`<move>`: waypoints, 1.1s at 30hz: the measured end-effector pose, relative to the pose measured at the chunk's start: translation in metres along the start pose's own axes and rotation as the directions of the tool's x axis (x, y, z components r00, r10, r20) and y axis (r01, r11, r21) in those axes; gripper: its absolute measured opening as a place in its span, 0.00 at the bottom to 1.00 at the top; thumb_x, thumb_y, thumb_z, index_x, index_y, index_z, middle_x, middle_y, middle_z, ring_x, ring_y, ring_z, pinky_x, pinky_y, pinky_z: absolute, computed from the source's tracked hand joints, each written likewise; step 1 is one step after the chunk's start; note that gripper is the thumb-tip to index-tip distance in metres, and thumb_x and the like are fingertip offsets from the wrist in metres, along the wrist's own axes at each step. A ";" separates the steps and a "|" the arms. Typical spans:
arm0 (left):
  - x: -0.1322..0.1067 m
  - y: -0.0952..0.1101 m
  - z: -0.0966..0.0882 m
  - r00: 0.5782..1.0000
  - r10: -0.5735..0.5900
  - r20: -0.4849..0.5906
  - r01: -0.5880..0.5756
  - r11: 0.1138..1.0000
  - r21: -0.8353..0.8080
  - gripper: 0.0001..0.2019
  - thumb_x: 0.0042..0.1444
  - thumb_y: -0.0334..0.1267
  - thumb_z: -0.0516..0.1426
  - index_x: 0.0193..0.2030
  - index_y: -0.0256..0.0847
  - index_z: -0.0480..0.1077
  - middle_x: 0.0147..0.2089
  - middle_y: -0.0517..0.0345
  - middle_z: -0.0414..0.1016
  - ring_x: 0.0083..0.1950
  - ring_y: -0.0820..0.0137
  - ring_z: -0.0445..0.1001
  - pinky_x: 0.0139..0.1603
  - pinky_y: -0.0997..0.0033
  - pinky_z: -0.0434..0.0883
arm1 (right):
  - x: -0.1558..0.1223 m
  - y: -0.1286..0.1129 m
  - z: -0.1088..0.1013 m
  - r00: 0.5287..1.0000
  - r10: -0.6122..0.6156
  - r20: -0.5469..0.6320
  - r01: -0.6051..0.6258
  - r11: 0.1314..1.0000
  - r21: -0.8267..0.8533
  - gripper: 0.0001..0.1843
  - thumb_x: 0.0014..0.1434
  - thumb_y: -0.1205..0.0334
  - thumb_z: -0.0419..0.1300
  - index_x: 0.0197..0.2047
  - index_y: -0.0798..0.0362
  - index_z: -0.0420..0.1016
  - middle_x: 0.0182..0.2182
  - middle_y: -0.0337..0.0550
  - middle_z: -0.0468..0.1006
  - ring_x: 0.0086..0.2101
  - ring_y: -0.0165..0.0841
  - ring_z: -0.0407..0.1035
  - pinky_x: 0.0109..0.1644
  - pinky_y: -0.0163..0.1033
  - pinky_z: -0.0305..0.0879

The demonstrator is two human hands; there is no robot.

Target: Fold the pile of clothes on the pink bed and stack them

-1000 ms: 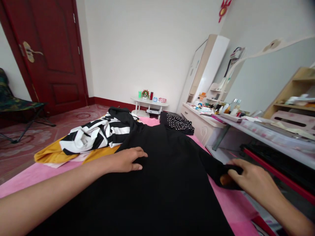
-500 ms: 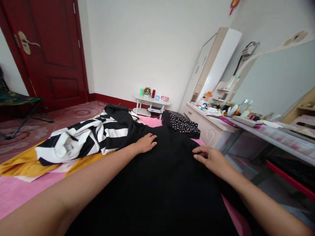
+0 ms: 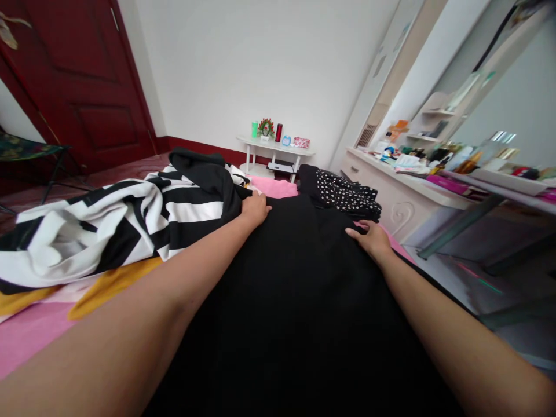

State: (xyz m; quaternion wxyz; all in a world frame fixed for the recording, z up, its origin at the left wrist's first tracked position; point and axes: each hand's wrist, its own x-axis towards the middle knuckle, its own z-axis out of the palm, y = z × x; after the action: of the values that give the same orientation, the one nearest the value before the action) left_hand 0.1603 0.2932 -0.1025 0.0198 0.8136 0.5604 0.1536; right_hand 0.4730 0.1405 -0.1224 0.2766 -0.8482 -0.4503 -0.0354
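Note:
A large black garment (image 3: 304, 289) lies spread out in front of me, its near part reaching the bottom of the head view. At its far left corner my left hand (image 3: 257, 209) has its fingers curled down on the cloth, closed on the edge. My right hand (image 3: 372, 238) pinches the far right edge between thumb and fingers; the fingertips are partly hidden. Left of the garment, a rumpled black-and-white striped garment (image 3: 195, 215) lies on mustard-yellow cloth (image 3: 115, 285). Beyond the right hand sits a folded black garment with white dots (image 3: 345, 194).
Pink bedding (image 3: 37, 341) shows under the clothes. A low white table (image 3: 275, 145) with small items stands by the far wall. To the right is a dressing table (image 3: 403, 185) crowded with bottles. A folding stool (image 3: 28, 149) stands by the red door (image 3: 87, 75).
Both hands have moved farther out, to the far corners of the black garment, and their fingers have closed on its edge. The camera view has tilted down a little.

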 end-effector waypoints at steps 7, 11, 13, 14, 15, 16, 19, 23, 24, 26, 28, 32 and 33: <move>0.001 -0.012 -0.005 0.987 -0.024 -0.157 0.011 0.997 -0.083 0.13 0.61 0.39 0.49 0.48 0.36 0.67 0.48 0.44 0.71 0.52 0.57 0.70 0.51 0.61 0.66 | 0.006 -0.007 -0.016 0.956 0.117 -0.270 -0.092 0.990 0.105 0.15 0.49 0.52 0.62 0.36 0.54 0.76 0.21 0.41 0.74 0.28 0.38 0.71 0.38 0.41 0.65; 0.011 -0.019 -0.016 0.943 -0.081 -0.323 0.031 0.987 -0.159 0.13 0.60 0.37 0.48 0.48 0.36 0.66 0.49 0.47 0.71 0.53 0.59 0.68 0.53 0.63 0.64 | 0.020 -0.012 -0.030 0.921 0.139 -0.364 -0.097 0.986 0.133 0.14 0.47 0.54 0.63 0.35 0.54 0.75 0.22 0.40 0.74 0.28 0.37 0.70 0.39 0.41 0.64; 0.014 -0.021 -0.014 0.936 -0.073 -0.345 0.026 0.990 -0.141 0.12 0.60 0.37 0.48 0.47 0.36 0.66 0.50 0.47 0.70 0.53 0.60 0.67 0.52 0.63 0.65 | 0.022 -0.015 -0.028 0.916 0.122 -0.383 -0.099 0.992 0.081 0.13 0.47 0.55 0.63 0.35 0.54 0.75 0.27 0.43 0.75 0.31 0.38 0.69 0.41 0.42 0.64; 0.015 -0.022 -0.011 0.937 -0.063 -0.343 0.022 0.992 -0.122 0.11 0.60 0.36 0.49 0.47 0.36 0.66 0.50 0.47 0.70 0.52 0.59 0.67 0.51 0.63 0.65 | 0.021 -0.015 -0.024 0.919 0.109 -0.379 -0.099 0.994 0.046 0.13 0.48 0.56 0.62 0.35 0.54 0.74 0.29 0.45 0.75 0.33 0.39 0.69 0.42 0.43 0.63; 0.016 -0.023 -0.008 0.942 -0.053 -0.331 0.021 0.995 -0.098 0.11 0.60 0.36 0.49 0.47 0.37 0.66 0.50 0.47 0.69 0.52 0.59 0.68 0.51 0.63 0.66 | 0.019 -0.015 -0.019 0.927 0.085 -0.364 -0.090 0.996 0.004 0.12 0.49 0.56 0.61 0.36 0.54 0.74 0.32 0.46 0.75 0.35 0.40 0.69 0.43 0.44 0.63; 0.016 -0.022 -0.005 0.950 -0.043 -0.310 0.023 0.997 -0.068 0.11 0.60 0.36 0.49 0.46 0.37 0.66 0.51 0.47 0.68 0.51 0.59 0.69 0.50 0.63 0.66 | 0.017 -0.014 -0.013 0.939 0.052 -0.341 -0.072 0.996 -0.044 0.11 0.50 0.57 0.59 0.36 0.54 0.73 0.34 0.47 0.74 0.37 0.40 0.68 0.45 0.44 0.63; 0.014 -0.019 0.002 0.970 -0.033 -0.240 0.037 0.999 0.013 0.12 0.58 0.34 0.51 0.49 0.37 0.65 0.53 0.45 0.66 0.47 0.57 0.71 0.45 0.60 0.69 | 0.011 -0.009 0.003 0.968 -0.035 -0.250 -0.010 0.984 -0.177 0.11 0.51 0.60 0.58 0.39 0.54 0.71 0.40 0.49 0.71 0.41 0.41 0.67 0.47 0.45 0.62; 0.008 -0.013 0.001 0.978 -0.047 -0.203 0.059 0.997 0.052 0.18 0.58 0.30 0.50 0.56 0.36 0.58 0.57 0.41 0.60 0.45 0.57 0.73 0.42 0.60 0.71 | 0.010 -0.004 0.010 0.986 -0.024 -0.163 -0.013 0.975 -0.221 0.23 0.52 0.66 0.58 0.52 0.57 0.64 0.47 0.55 0.67 0.46 0.44 0.66 0.50 0.47 0.61; 0.005 -0.013 0.000 0.982 -0.041 -0.187 0.053 0.997 0.061 0.20 0.59 0.29 0.49 0.58 0.36 0.57 0.59 0.39 0.58 0.46 0.57 0.73 0.43 0.61 0.71 | 0.009 -0.004 0.009 0.992 -0.026 -0.121 -0.003 0.973 -0.231 0.26 0.52 0.67 0.57 0.55 0.58 0.62 0.50 0.58 0.66 0.48 0.45 0.65 0.51 0.47 0.61; -0.004 -0.010 -0.005 0.989 -0.015 -0.149 0.027 0.997 0.077 0.21 0.58 0.26 0.48 0.59 0.36 0.56 0.63 0.37 0.53 0.49 0.59 0.72 0.46 0.62 0.70 | 0.005 -0.009 0.005 0.999 -0.035 -0.017 0.029 0.965 -0.262 0.32 0.52 0.71 0.55 0.60 0.59 0.57 0.55 0.60 0.61 0.52 0.47 0.63 0.54 0.48 0.59; -0.016 -0.005 -0.011 0.994 0.026 -0.109 -0.017 0.997 0.081 0.23 0.57 0.26 0.50 0.60 0.36 0.56 0.68 0.37 0.44 0.52 0.58 0.70 0.50 0.62 0.69 | -0.002 -0.023 -0.001 0.997 0.000 0.072 0.020 0.961 -0.276 0.36 0.50 0.72 0.55 0.63 0.58 0.53 0.60 0.60 0.56 0.56 0.49 0.58 0.57 0.49 0.57; -0.050 0.017 -0.025 0.999 0.033 -0.005 -0.033 0.999 0.031 0.26 0.57 0.37 0.55 0.62 0.37 0.55 0.72 0.39 0.30 0.59 0.51 0.63 0.54 0.54 0.66 | -0.029 -0.070 -0.011 0.980 0.173 0.095 -0.145 0.958 -0.246 0.38 0.51 0.66 0.58 0.64 0.59 0.51 0.63 0.63 0.50 0.56 0.55 0.58 0.55 0.54 0.60; -0.060 0.022 -0.028 0.998 0.052 0.030 -0.052 0.999 0.005 0.28 0.58 0.43 0.54 0.63 0.38 0.54 0.72 0.40 0.31 0.62 0.50 0.60 0.56 0.52 0.64 | -0.039 -0.082 -0.013 0.982 0.176 0.076 -0.156 0.963 -0.219 0.38 0.52 0.62 0.57 0.64 0.59 0.51 0.63 0.64 0.51 0.57 0.55 0.57 0.54 0.55 0.60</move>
State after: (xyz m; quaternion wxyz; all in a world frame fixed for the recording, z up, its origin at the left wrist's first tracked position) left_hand 0.1536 0.2260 -0.0852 0.0216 0.8301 0.5392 0.1403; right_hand 0.3883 0.1415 -0.0876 0.1651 -0.9083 -0.3840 -0.0197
